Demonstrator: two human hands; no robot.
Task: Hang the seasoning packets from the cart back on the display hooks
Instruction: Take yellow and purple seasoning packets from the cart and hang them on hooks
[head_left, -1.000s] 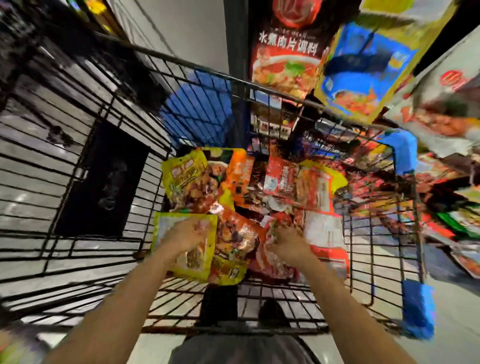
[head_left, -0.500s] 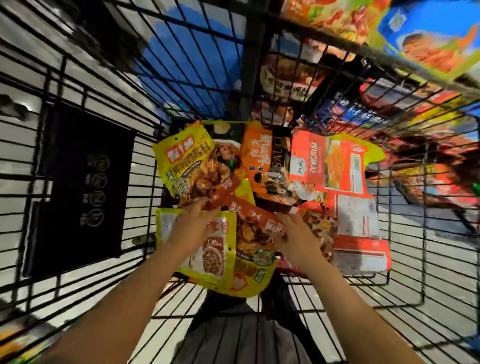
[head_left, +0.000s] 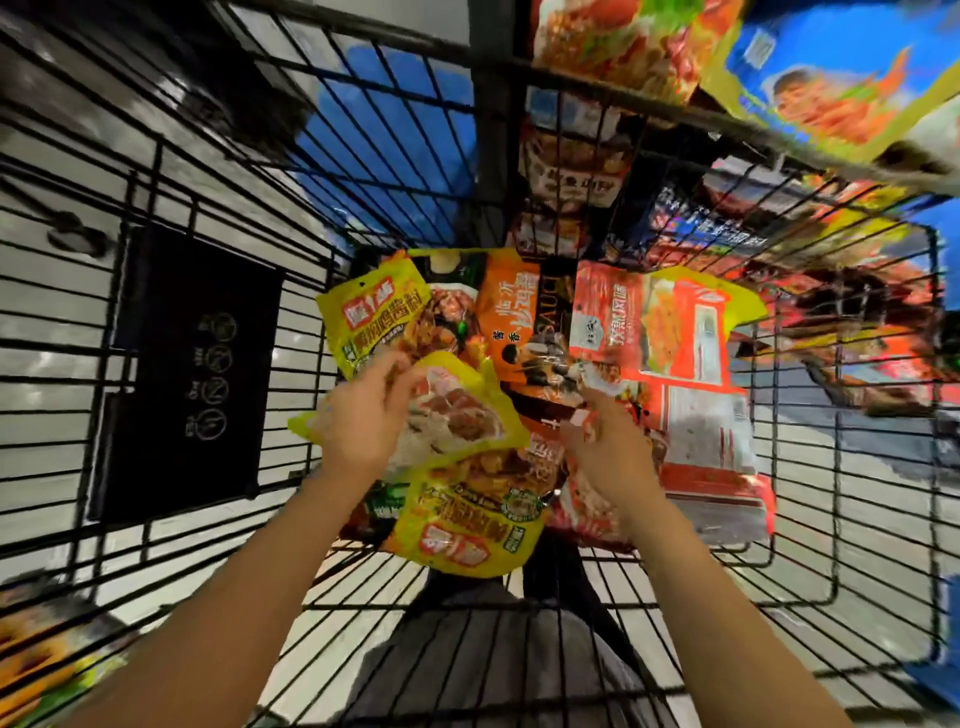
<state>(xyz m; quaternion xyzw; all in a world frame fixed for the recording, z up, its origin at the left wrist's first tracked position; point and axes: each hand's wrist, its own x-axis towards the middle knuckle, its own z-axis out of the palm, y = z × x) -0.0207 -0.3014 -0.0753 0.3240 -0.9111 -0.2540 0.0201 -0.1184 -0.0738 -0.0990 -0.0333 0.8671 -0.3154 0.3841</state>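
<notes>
Several seasoning packets lie in the black wire cart (head_left: 810, 519). My left hand (head_left: 363, 421) grips a yellow-edged packet (head_left: 457, 415) and holds it tilted above the pile. My right hand (head_left: 608, 447) reaches into the pile and its fingers pinch a red packet (head_left: 582, 499) beneath it. Another yellow packet (head_left: 462, 530) lies under both hands, near the cart's front. A yellow packet (head_left: 374, 317), an orange one (head_left: 506, 312) and a red-and-yellow one (head_left: 670, 332) lie further back.
Hanging packets on the display (head_left: 821, 78) show beyond the cart's far rim at the upper right, with more rows behind the wires. A black sign panel (head_left: 192, 374) is fixed to the cart's left wall. The floor shows through the cart's base.
My left hand has lifted the yellow-edged packet off the pile and turned it. My right hand has moved right, onto the red packet. The view has tilted further down into the cart.
</notes>
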